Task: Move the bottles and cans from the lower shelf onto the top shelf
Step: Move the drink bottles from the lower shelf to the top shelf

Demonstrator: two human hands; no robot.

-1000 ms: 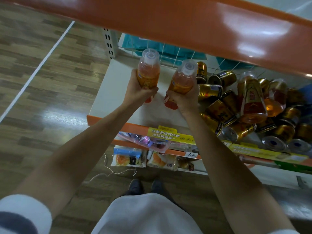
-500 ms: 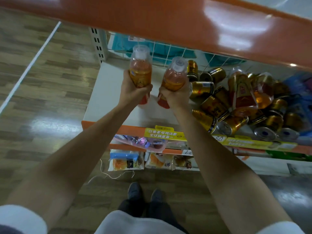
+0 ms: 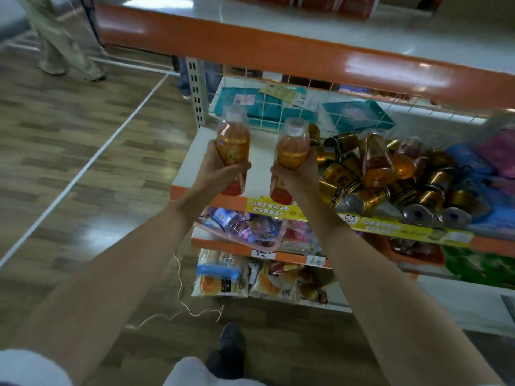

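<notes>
Gripping one bottle per hand: left hand (image 3: 220, 169) curls round left bottle (image 3: 233, 140), right hand (image 3: 298, 174) round right bottle (image 3: 292, 147). Both bottles are upright, caps up, over lower shelf (image 3: 192, 162). Top shelf (image 3: 320, 29) lies above and ahead, about equally near both hands.

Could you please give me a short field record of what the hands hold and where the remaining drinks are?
left hand: grips left bottle, upright
right hand: grips right bottle, upright
bottle contents: orange
position: both near the front edge of the lower shelf
cans: gold, piled on their sides on the lower shelf, right of the hands
other bottles: two lying among the cans
top shelf: white, orange front edge, above the hands
</notes>
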